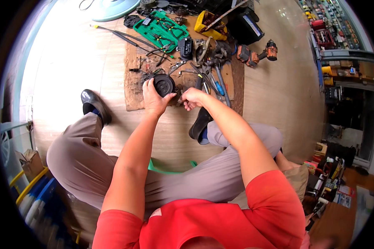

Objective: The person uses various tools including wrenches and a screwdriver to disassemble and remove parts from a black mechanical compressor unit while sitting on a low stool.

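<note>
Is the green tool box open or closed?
Open. The green tool case lies spread flat on the cardboard, and pliers show in its slots. It sits beyond the black round part under the left hand.

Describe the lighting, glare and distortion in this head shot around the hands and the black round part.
Head view: strong fisheye, floor lines bowing toward a black rim; bright glare washes out the floor at upper left; the left hand on the black round part and the right hand beside it are evenly lit and fairly sharp; the shelves at right smear toward the edge.
</note>
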`<state>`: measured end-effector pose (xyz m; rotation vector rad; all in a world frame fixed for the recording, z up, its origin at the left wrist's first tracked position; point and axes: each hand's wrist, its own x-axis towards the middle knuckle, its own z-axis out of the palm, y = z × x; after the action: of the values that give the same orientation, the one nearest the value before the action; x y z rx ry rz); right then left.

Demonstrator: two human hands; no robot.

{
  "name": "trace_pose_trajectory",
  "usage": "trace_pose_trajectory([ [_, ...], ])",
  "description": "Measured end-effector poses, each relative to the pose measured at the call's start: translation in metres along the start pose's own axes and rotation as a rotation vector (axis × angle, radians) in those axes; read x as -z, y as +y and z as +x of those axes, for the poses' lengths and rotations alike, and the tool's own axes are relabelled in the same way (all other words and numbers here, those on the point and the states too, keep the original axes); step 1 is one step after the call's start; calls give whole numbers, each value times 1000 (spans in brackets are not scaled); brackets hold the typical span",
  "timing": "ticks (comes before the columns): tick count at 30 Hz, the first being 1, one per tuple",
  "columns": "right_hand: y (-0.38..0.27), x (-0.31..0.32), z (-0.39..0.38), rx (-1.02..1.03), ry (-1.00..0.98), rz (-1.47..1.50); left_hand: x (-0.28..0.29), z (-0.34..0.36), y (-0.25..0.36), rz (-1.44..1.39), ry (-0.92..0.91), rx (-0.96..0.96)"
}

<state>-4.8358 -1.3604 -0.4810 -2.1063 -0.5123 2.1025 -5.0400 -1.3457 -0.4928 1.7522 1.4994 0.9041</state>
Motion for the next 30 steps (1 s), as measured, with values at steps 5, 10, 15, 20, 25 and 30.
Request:
trace_pose_trajectory([
  [5,16,-27,-24,217,-131,25,3,-6,-5,-50,-7,-27],
  [10,4,-46,-65,323,47,-453,7,-7,-18,-40,1,-68],
  [15,-7,-49,-82,681,158,-563,11,-8,-20,-30,-56,-46],
  [20,-16,-71,-62,445,217,129,11,-7,-20,-36,-81,-13],
  [25,-32,-78,-54,390,225,66,8,-7,-23,-39,-61,-15],
  [30,-28,-79,-41,451,246,16,5,-8,-24,-57,-39,-30],
])
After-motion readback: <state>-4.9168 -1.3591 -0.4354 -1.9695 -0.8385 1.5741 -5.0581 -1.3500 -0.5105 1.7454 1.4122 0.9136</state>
